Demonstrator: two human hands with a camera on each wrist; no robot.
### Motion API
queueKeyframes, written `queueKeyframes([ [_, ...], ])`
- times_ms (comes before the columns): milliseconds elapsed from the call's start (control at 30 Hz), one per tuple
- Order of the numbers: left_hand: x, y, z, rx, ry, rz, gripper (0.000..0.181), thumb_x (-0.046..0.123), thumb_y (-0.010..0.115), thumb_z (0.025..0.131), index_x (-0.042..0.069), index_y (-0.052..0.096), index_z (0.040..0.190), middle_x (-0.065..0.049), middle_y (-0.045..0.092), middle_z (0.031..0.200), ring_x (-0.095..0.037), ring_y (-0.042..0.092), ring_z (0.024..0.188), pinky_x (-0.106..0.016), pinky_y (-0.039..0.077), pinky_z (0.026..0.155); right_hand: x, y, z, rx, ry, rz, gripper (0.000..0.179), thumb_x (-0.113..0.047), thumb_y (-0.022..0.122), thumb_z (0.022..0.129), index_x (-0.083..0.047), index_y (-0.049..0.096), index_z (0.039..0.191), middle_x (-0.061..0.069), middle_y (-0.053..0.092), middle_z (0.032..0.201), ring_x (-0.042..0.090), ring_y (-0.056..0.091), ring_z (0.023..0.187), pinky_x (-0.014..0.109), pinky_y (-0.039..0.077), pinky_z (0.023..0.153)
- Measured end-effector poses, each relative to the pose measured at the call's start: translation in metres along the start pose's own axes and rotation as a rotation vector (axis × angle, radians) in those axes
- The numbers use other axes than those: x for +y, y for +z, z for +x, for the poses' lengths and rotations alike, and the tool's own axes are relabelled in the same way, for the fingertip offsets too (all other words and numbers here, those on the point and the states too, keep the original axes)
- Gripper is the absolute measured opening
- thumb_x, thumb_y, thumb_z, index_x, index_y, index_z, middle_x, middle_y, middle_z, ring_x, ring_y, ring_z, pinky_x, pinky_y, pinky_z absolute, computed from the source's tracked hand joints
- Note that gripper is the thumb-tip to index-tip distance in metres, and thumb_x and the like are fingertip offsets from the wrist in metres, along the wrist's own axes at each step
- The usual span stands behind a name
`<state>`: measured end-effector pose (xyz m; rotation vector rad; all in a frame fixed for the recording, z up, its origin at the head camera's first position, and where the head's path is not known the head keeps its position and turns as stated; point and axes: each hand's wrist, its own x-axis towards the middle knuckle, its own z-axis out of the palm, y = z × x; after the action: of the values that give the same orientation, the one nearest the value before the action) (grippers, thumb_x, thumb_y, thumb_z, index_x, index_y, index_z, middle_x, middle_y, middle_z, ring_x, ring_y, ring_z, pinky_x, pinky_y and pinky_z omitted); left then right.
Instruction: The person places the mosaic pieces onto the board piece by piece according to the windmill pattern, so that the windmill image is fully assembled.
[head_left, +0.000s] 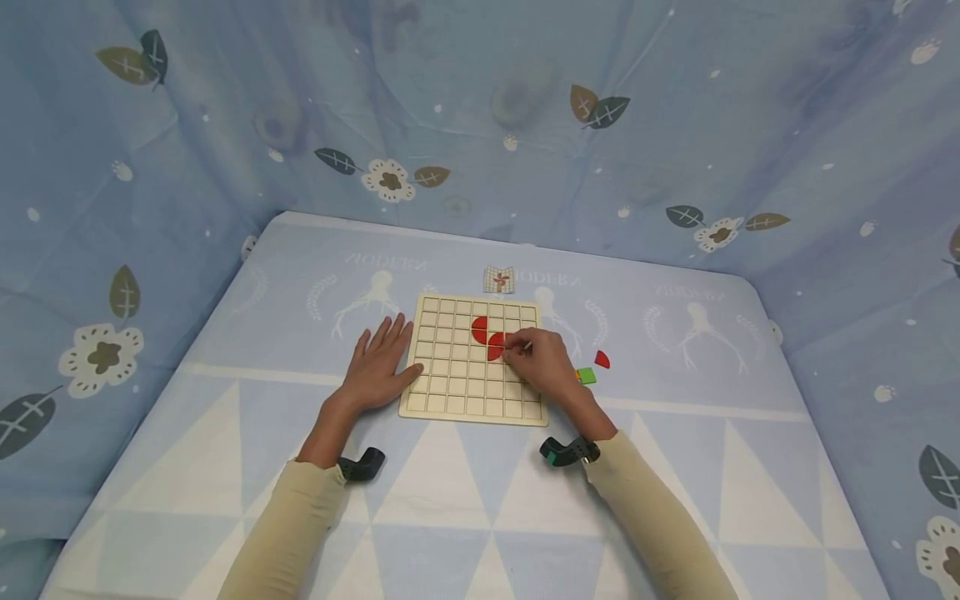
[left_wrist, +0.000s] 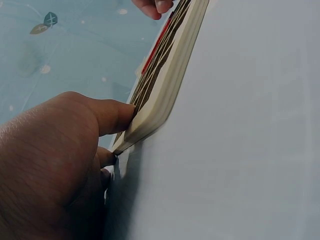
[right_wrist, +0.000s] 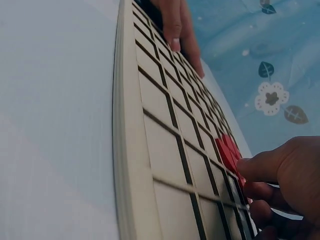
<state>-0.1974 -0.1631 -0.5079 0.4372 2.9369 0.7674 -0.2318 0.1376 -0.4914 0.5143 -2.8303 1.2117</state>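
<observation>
Fingers [right_wrist: 259, 190] curled, the nearer right hand [head_left: 546, 365] pinches a red quarter-circle piece [head_left: 497, 340] just leftward, right of centre on the square pale-wood gridded board [head_left: 456, 387], while the left hand [head_left: 372, 377] lies outspread, thumb [left_wrist: 114, 116] on its left edge.

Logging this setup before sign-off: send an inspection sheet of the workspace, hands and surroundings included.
Surface: blue-and-white patterned table cover.
Job's things: wooden grid board lying flat, red pieces on it; loose red piece and green piece to its right; small pattern card beyond its far edge.
Clutter: nothing seen.
Hands: left hand spread, thumb on board's edge; right hand curled, fingertips at red pieces, grip unclear. Black wrist bands on both wrists.
Cables: nothing seen.
Surroundings: blue floral fabric behind and at both sides.
</observation>
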Motion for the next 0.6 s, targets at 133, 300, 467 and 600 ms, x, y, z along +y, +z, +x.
queueKeyframes([
  [133, -0.001, 0.000, 0.000, -0.008, -0.006, 0.002, 0.076, 0.038, 0.051, 0.099, 0.000, 0.018, 0.156, -0.017, 0.010, 0.162, -0.033, 0.001, 0.149, -0.053, -0.005, 0.116, 0.008, -0.011, -0.007, 0.029, 0.025, -0.020, 0.006, -0.010, 0.073, 0.087, -0.007, 0.075, 0.092, 0.000, 0.064, 0.076, 0.016, 0.054, 0.064, 0.032, 0.045, 0.059],
  [300, -0.001, 0.001, 0.001, -0.005, -0.010, -0.007, 0.076, 0.038, 0.051, 0.099, 0.000, 0.018, 0.156, -0.017, 0.009, 0.163, -0.032, 0.001, 0.149, -0.052, -0.006, 0.116, 0.025, -0.027, -0.019, 0.085, 0.054, -0.076, 0.008, -0.011, 0.072, 0.089, -0.007, 0.075, 0.094, 0.001, 0.064, 0.077, 0.015, 0.052, 0.059, 0.030, 0.043, 0.052],
  [467, -0.002, 0.002, 0.002, -0.018, -0.019, 0.003, 0.076, 0.038, 0.051, 0.099, 0.001, 0.017, 0.157, -0.015, 0.008, 0.163, -0.031, 0.000, 0.149, -0.051, -0.006, 0.116, 0.038, -0.047, -0.033, 0.153, 0.117, -0.177, 0.012, -0.011, 0.071, 0.088, -0.005, 0.074, 0.097, 0.005, 0.063, 0.078, 0.018, 0.051, 0.060, 0.032, 0.040, 0.052],
  [600, -0.001, 0.001, 0.002, -0.024, -0.021, 0.009, 0.076, 0.038, 0.051, 0.099, 0.001, 0.017, 0.157, -0.016, 0.008, 0.163, -0.032, 0.000, 0.149, -0.052, -0.006, 0.116, 0.049, -0.062, -0.044, 0.184, 0.190, -0.289, 0.020, -0.012, 0.072, 0.087, -0.002, 0.073, 0.104, 0.010, 0.061, 0.085, 0.025, 0.053, 0.071, 0.037, 0.045, 0.060],
])
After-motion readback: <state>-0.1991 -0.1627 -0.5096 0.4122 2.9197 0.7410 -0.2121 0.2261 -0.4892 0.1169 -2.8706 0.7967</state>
